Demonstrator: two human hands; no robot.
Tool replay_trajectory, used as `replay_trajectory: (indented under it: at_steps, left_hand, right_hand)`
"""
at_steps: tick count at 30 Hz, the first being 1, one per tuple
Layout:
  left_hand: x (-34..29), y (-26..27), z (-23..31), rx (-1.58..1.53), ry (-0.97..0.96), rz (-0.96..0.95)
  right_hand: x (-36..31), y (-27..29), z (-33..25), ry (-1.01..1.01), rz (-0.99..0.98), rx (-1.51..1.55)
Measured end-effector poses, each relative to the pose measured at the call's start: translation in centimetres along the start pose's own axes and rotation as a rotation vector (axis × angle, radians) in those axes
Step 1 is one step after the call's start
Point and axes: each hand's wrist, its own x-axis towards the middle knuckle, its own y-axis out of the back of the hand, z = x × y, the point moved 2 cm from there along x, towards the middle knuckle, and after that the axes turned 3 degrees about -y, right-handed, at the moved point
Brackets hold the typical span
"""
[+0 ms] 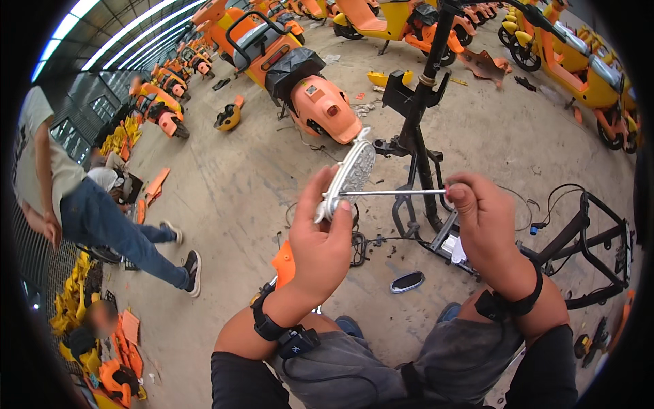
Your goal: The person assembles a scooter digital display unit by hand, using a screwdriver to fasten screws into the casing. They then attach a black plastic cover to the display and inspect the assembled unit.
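Note:
My left hand (320, 238) is closed on a silver oval part (353, 170) with small lugs at its ends and a bumpy inner face, perhaps a lamp housing. It stands tilted, its face turned to the right. My right hand (480, 215) grips a screwdriver (392, 193), whose handle is mostly hidden by the fingers. The long metal shaft lies level, and its tip meets the lower part of the silver piece beside my left thumb. On the floor below lies an oval dark cover with a pale rim (407, 281).
A bare black scooter frame (419, 123) stands ahead of me and runs to my right (593, 252), with loose cables around it. An orange scooter (320, 102) stands beyond. A person (116, 211) walks at left, near piled yellow and orange panels. Tools (593, 341) lie at right.

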Motion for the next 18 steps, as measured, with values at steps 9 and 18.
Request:
replay_trajectory:
  at_steps: [9, 18]
  left_hand:
    - [0.3, 0.5, -1.5, 0.049, 0.154, -0.012]
    - [-0.8, 0.0, -1.7, 0.158, 0.027, -0.031]
  right_hand:
    - [0.2, 0.1, -1.6, 0.457, -0.061, -0.016]
    - [0.5, 0.6, 0.1, -0.166, -0.212, -0.021]
